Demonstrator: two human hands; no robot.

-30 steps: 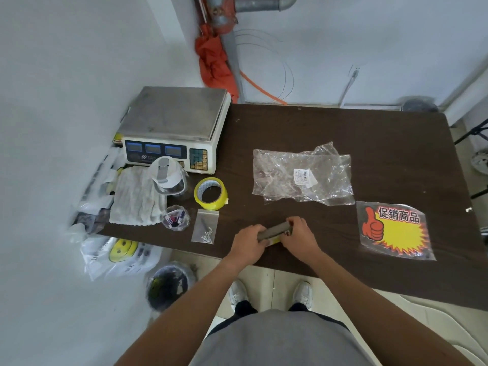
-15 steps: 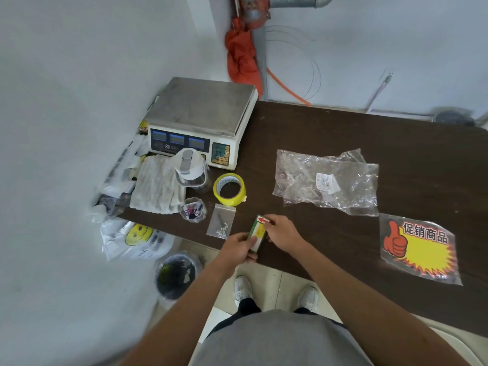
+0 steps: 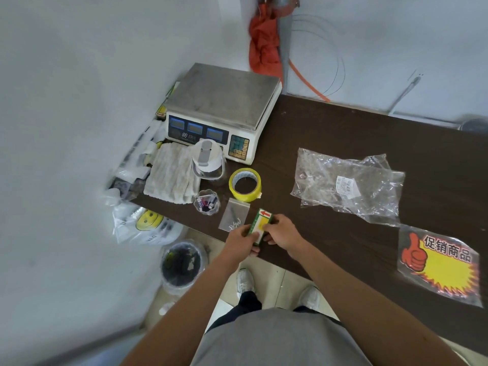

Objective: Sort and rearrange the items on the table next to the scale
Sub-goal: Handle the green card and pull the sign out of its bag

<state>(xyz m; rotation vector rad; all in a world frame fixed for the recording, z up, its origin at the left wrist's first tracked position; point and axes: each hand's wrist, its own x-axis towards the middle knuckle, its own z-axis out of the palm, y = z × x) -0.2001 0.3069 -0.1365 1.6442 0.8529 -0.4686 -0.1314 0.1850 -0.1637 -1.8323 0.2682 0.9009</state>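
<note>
A small green and yellow box with a red arrow lies at the table's near edge, face up. My left hand grips its lower left side and my right hand holds its right side. Just left of it lies a small zip bag of screws. Behind that are a yellow tape roll, a clear cup of batteries, a lidded jar and a folded white cloth. The scale stands at the table's far left corner.
The dark brown table also holds a crumpled clear plastic bag and a red and yellow promotion sign at the right. Plastic bags hang off the left edge above a lined bin. A wall is close on the left.
The box has been turned from lying crosswise on its grey side to pointing away from me, face up, and has shifted left toward the screw bag. Both hands have kept hold of it.
</note>
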